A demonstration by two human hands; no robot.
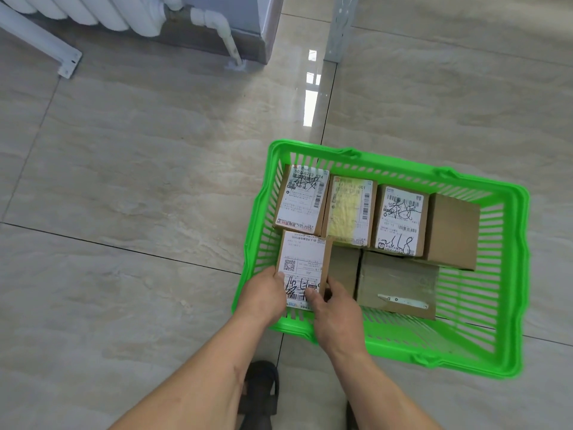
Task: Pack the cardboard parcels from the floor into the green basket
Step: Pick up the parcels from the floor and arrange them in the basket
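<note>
- At the basket's near-left corner, the left hand (pixel 263 293) and right hand (pixel 336 315) both grasp one labelled parcel (pixel 302 268), thumbs on its label, lowering it inside the green basket (pixel 511 274)
- Six other parcels already fill the far row and the middle; the plain brown box (pixel 344 268) sits just beside the held one
- Risk: the slot looks tight, so the parcel could catch on that box or the slotted wall and end up tilted
- Fingers may get pinched between parcel and rim
</note>
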